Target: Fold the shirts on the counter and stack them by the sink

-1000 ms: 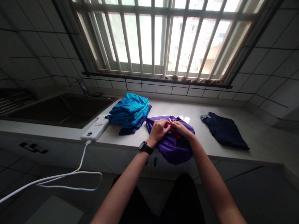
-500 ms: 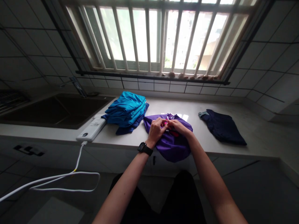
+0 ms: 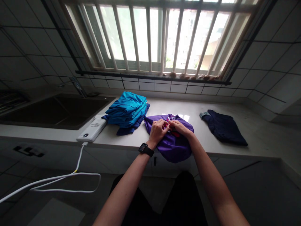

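A bunched purple cloth [image 3: 175, 152] lies on the front of the counter, its lower part hanging over the edge. Over its middle, my left hand [image 3: 159, 129] and my right hand [image 3: 180, 127] meet with closed, pinching fingertips. A small pink-red piece [image 3: 166, 125] shows between the fingers; its kind cannot be made out. More red shows on the cloth under my right hand. A black watch [image 3: 146, 150] is on my left wrist. To the left stands a stack of folded turquoise cloths [image 3: 127, 108] on dark blue cloth [image 3: 128, 130]. One folded navy garment [image 3: 223, 127] lies to the right.
A white power strip [image 3: 92, 130] with a white cable [image 3: 80, 160] lies at the counter's front, left of the stack. Beyond it is a dark sink [image 3: 58, 110] with a tap [image 3: 78, 87]. The barred window [image 3: 150, 40] is behind the counter [image 3: 254, 138].
Both hands stay at the same spot on the purple cloth, with only a slight shift of the fingers around the pink-red piece. Nothing else has visibly moved.
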Motion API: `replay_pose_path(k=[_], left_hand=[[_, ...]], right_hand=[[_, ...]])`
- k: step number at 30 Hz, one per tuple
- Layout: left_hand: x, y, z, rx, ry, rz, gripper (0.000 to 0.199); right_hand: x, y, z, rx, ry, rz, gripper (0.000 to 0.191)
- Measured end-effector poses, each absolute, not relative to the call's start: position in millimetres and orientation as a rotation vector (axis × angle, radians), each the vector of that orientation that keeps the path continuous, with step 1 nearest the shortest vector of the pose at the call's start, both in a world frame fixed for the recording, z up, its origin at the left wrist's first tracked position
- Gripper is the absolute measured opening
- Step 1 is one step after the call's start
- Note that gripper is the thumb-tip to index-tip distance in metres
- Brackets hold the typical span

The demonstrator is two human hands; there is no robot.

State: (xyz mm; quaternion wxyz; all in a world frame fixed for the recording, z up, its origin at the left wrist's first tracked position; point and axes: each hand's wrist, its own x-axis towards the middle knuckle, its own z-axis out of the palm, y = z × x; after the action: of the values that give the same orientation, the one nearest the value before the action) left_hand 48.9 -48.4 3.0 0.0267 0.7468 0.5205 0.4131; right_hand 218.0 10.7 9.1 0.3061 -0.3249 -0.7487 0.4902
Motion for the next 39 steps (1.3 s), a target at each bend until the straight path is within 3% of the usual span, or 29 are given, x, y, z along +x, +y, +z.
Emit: replay_pose_path(k=[3, 8, 16, 18, 23, 27, 30, 33, 37, 38, 39], left_hand=[[46, -50, 5, 2.234, 1.88, 1.218, 0.008], [31, -42, 5, 2.362, 1.952, 0.894, 0.046], [15, -45, 21, 2.255, 1.792, 0.818, 0.014], [4, -53, 31, 2.148, 1.673, 0.873, 0.018], [-40, -71, 73, 1.869, 1.517, 1.467, 0.032], [-73, -84, 118, 1.455, 1.31, 2.18, 0.032], [-81, -95, 147, 1.268, 1.221, 2.489, 0.032], [-69, -111, 161, 1.327, 1.114, 2.312, 0.03], [-35, -132, 164, 1.465, 0.958, 1.979, 0.039], [-29, -136, 164, 1.455, 0.945, 1.97, 0.042], [-26, -138, 165, 1.429, 0.94, 1.976, 0.044]], right_hand=[[218, 7, 13, -0.864, -2.005, 1.26, 0.046], [219, 9, 13, -0.913, -1.969, 1.164, 0.051], [223, 14, 9, -1.287, -2.042, 0.674, 0.021], [227, 8, 19, -1.275, -2.177, 0.705, 0.019], [259, -14, 65, -1.119, -2.175, 0.726, 0.038], [289, -26, 105, -1.038, -1.642, 0.306, 0.042], [296, -36, 127, -0.988, -1.299, 0.072, 0.043], [279, -62, 129, -0.93, -1.603, 0.296, 0.041], [225, -116, 89, -0.691, -2.22, 0.729, 0.086], [212, -128, 75, -0.665, -2.336, 0.767, 0.085], [202, -137, 63, -0.692, -2.398, 0.791, 0.069]])
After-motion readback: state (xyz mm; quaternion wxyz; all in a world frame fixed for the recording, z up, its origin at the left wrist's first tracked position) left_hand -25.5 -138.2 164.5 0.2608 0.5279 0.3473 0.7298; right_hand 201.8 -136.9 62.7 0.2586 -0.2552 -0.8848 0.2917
